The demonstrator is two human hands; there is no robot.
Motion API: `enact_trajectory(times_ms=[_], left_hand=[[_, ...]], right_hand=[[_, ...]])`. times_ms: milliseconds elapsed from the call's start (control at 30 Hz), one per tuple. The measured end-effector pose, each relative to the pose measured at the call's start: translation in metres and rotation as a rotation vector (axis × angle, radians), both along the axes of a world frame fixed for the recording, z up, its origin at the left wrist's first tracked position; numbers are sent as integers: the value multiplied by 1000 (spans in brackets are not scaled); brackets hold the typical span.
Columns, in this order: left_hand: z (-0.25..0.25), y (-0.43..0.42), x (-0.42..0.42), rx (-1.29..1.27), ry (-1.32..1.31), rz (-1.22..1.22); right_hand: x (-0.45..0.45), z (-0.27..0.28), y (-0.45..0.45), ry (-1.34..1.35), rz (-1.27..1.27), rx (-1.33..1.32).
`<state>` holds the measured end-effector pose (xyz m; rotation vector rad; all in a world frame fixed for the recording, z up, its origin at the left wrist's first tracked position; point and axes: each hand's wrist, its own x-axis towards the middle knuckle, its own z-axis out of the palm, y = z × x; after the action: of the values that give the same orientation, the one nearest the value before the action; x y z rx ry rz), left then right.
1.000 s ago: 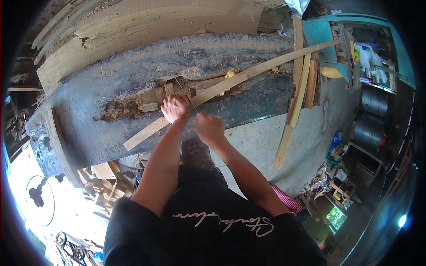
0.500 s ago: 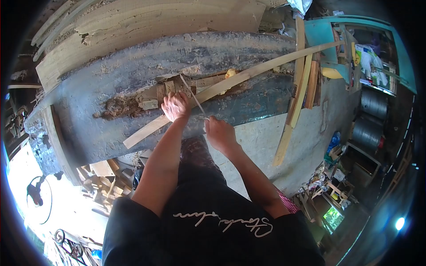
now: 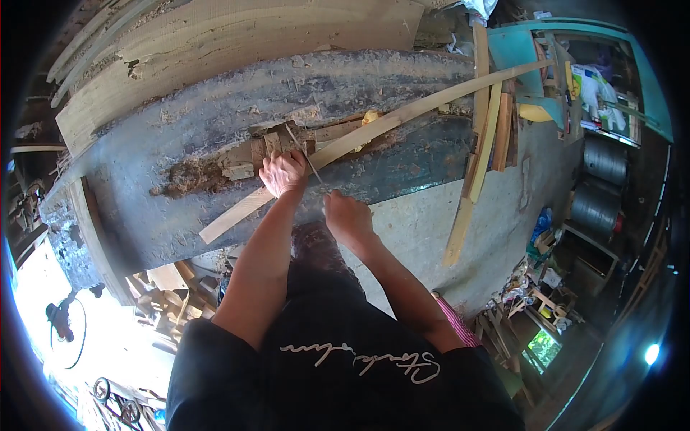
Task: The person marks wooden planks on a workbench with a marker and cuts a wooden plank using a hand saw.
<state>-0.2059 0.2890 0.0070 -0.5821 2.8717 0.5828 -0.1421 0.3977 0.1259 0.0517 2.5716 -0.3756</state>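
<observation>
My left hand (image 3: 284, 172) is closed over a long, pale wooden strip (image 3: 402, 113), pressing it against a large dark slab (image 3: 251, 90). The strip lies slantwise over the slab, running from lower left to upper right. Just right of that hand, the thin blade of a hand saw (image 3: 314, 169), seen nearly edge-on, crosses the strip. My right hand (image 3: 348, 217) is wrapped round the saw's handle end, near the slab's front edge. The fingers hide most of the handle. Beneath the strip, the slab has a rough hollow (image 3: 194, 176) with small wooden blocks (image 3: 272, 141) in it.
Wide planks (image 3: 237, 36) lie behind the slab. Several narrow boards (image 3: 466, 205) lean at its right end. Wood offcuts (image 3: 169, 294) are heaped at lower left. Metal drums (image 3: 600, 161) and a turquoise frame (image 3: 575, 30) stand on the right, beyond the concrete floor (image 3: 417, 237).
My right hand has shifted slightly left and forward with the saw. My left hand stays on the strip in nearly the same place.
</observation>
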Motion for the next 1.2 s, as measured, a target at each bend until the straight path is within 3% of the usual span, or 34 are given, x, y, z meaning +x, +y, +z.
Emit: enact_trajectory(times_ms=[200, 367, 1200], left_hand=[[0, 0, 0, 4, -22, -10], [-2, -1, 0, -1, -22, -17], [-5, 1, 2, -6, -1, 43]], right_hand=[[-9, -9, -9, -117, -49, 56], [-29, -36, -17, 17, -30, -19], [-7, 10, -3, -46, 13, 24]])
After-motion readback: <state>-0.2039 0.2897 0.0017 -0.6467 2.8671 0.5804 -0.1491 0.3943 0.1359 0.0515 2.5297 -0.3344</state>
